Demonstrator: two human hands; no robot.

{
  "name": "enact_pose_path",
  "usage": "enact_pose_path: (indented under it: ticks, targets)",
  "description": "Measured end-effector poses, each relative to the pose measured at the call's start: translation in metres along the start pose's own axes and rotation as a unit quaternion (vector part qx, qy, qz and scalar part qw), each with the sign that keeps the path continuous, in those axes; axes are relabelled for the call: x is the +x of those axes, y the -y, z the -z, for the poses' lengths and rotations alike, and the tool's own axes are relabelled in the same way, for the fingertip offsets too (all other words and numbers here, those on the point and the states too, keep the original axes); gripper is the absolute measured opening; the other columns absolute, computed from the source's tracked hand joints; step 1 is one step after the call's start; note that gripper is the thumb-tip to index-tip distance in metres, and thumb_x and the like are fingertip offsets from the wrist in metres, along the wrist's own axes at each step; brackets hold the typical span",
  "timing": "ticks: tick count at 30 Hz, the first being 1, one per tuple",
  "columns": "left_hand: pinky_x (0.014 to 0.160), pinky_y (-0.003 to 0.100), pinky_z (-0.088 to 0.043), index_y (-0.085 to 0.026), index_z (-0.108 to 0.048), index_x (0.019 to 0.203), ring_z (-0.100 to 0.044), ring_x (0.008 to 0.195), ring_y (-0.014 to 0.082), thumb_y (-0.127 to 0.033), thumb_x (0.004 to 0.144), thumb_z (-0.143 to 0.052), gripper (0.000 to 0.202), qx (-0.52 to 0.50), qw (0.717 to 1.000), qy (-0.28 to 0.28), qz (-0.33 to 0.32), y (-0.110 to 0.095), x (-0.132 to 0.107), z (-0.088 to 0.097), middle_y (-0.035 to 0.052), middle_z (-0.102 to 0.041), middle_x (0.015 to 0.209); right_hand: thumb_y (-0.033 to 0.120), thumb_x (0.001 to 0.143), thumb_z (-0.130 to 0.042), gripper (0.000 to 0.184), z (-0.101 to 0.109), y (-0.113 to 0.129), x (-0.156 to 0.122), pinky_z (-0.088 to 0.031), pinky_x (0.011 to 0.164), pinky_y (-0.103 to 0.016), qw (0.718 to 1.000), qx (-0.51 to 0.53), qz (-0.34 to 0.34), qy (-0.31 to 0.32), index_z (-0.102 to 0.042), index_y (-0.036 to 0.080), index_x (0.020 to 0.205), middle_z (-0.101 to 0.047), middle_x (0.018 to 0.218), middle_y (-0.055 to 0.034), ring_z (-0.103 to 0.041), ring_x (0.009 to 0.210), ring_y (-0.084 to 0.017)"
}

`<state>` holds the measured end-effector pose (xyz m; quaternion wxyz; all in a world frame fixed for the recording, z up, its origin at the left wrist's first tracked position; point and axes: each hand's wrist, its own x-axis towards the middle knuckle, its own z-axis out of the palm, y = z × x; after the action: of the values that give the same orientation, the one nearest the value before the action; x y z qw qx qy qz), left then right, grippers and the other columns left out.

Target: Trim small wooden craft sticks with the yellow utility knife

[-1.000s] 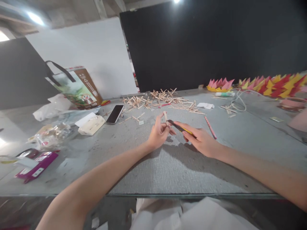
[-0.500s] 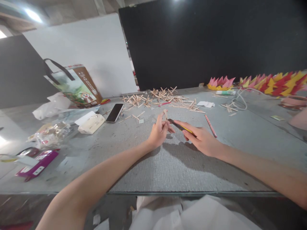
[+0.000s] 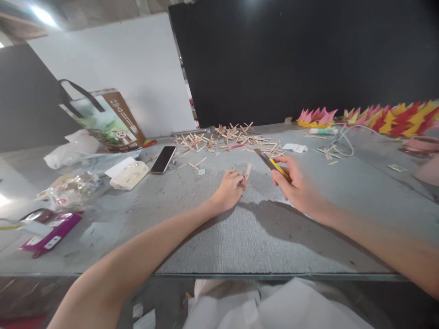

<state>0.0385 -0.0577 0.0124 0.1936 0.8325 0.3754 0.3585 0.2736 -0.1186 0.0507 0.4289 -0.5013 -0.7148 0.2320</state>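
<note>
1. The left hand (image 3: 229, 188) has its fingers curled in, gripping a short, flat, pale wooden stick (image 3: 248, 170); the stick's free end juts up past the fingertips, tilted slightly right.
2. The right hand (image 3: 297, 187) grasps a slim black-and-yellow craft knife (image 3: 270, 165), thumb and fingers closed around its ribbed-looking yellow part. The dark end slants up and leftward, apart from the stick.
3. Both hands are over a matte grey tabletop (image 3: 219, 249) with a fine, streaky, cloth-like grain and scattered specks.
4. Beyond them, thin wooden sticks joined in spiky star shapes (image 3: 196, 142) form a bristling heap, with loose flat sticks around it.
5. Left of the heap lies a smooth, rectangular black-screened phone (image 3: 163, 160), and near it a soft, creased cream tissue packet (image 3: 129, 176).
6. Right of the heap is a crumpled white paper scrap (image 3: 295, 147); farther right stands a pink-and-yellow crown of pointed, folded shapes (image 3: 316, 119).
</note>
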Motion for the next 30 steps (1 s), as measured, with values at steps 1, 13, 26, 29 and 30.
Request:
enact_pose_path:
  ticks: [1, 13, 26, 29, 30]
  targets:
    - [0.112, 0.049, -0.041, -0.02, -0.059, 0.067, -0.056, 0.12, 0.029, -0.025, 0.102, -0.05, 0.037, 0.016, 1.0, 0.017, -0.015, 0.001, 0.0, -0.001, 0.0108, -0.074, 0.107, 0.058, 0.105, -0.046, 0.048, 0.001, -0.001, 0.001, -0.048, 0.059, -0.034, 1.0, 0.004, -0.007, -0.006, -0.05, 0.026, 0.14, -0.068, 0.081, -0.0043, -0.058, 0.06, -0.02]
    - [0.115, 0.049, -0.039, -0.021, -0.074, 0.099, -0.056, 0.122, 0.0287, -0.027, 0.095, -0.064, 0.013, 0.032, 0.993, 0.087, -0.076, -0.007, -0.002, 0.007, 0.0104, -0.071, 0.117, 0.059, 0.104, -0.049, 0.046, -0.004, -0.004, 0.002, -0.048, 0.059, -0.033, 1.0, 0.022, -0.018, -0.001, -0.052, 0.026, 0.137, -0.066, 0.075, -0.0013, -0.057, 0.059, -0.019]
    - [0.125, 0.055, -0.027, -0.032, -0.069, 0.138, -0.044, 0.148, 0.0329, -0.039, 0.095, -0.066, 0.043, 0.065, 0.971, 0.209, -0.099, -0.013, -0.002, 0.012, 0.0064, -0.061, 0.153, 0.053, 0.104, -0.05, 0.045, -0.002, -0.003, 0.003, -0.049, 0.06, -0.035, 1.0, 0.001, -0.006, -0.002, -0.049, 0.028, 0.141, -0.067, 0.075, -0.0009, -0.059, 0.057, -0.019]
    - [0.128, 0.052, -0.026, -0.031, -0.068, 0.138, -0.041, 0.152, 0.0301, -0.041, 0.096, -0.063, 0.043, 0.1, 0.965, 0.227, -0.09, -0.015, -0.002, 0.013, 0.0044, -0.058, 0.157, 0.054, 0.104, -0.05, 0.046, -0.002, 0.0, 0.002, -0.049, 0.058, -0.035, 1.0, -0.005, -0.001, 0.002, -0.049, 0.029, 0.143, -0.068, 0.075, -0.0011, -0.057, 0.055, -0.019]
    - [0.128, 0.051, -0.026, -0.029, -0.066, 0.14, -0.041, 0.152, 0.0297, -0.042, 0.096, -0.064, 0.046, 0.102, 0.965, 0.227, -0.085, -0.016, -0.002, 0.014, 0.005, -0.058, 0.158, 0.054, 0.104, -0.05, 0.047, -0.002, 0.001, 0.002, -0.049, 0.057, -0.034, 1.0, -0.007, -0.002, 0.002, -0.048, 0.029, 0.144, -0.068, 0.075, -0.0012, -0.057, 0.055, -0.019]
